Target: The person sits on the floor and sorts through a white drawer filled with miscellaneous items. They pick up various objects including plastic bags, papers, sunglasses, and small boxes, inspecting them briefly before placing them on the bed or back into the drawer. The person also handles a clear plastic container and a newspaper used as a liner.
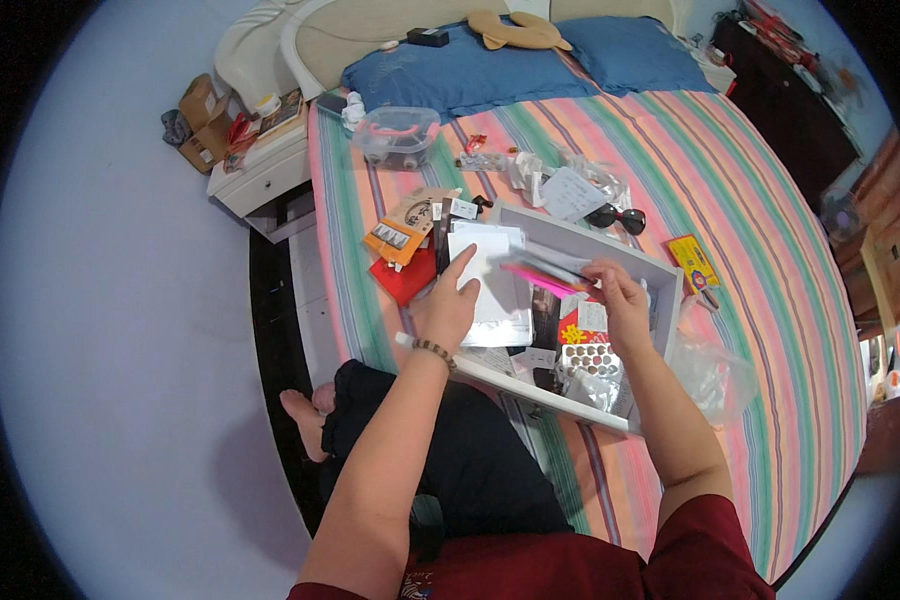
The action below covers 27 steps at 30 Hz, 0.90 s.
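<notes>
"White paper (490,275): is the left hand (448,308) gripping it?"
"No, its fingers are spreading loosely over the left edge."
"The right hand (620,300)?"
"Pinching a blurred thin stack (555,268) over the drawer (575,240), which is lying on the striped bedspread (770,230)."

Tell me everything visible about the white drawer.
The white drawer is an open-topped rectangular box with smooth, perhaps painted walls. It sits upright on the striped bedspread; what looks like a small knob shows on its near side. White sheets hide its left end; a blister pack lies inside. The right hand is over it, contact unclear.
</notes>
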Each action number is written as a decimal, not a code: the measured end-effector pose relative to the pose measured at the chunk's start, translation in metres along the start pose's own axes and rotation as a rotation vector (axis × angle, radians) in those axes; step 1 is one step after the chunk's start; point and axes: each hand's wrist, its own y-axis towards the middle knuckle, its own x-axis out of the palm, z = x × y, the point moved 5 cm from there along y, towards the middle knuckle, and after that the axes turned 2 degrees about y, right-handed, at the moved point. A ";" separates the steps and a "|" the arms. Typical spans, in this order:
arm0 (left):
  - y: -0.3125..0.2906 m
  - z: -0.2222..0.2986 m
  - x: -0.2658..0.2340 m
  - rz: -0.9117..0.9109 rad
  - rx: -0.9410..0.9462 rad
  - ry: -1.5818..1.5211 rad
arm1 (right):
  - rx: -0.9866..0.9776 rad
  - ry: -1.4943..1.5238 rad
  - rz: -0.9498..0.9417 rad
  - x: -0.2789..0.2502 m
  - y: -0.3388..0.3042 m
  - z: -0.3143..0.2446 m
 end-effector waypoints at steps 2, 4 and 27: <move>-0.003 0.004 -0.002 -0.001 -0.034 -0.125 | 0.011 -0.027 0.026 -0.010 0.001 0.008; -0.005 0.007 -0.002 -0.013 -0.047 -0.172 | -0.025 -0.161 0.037 -0.005 0.000 0.002; -0.003 0.006 0.006 -0.113 -0.002 -0.660 | 0.307 -0.108 0.294 -0.040 0.005 0.044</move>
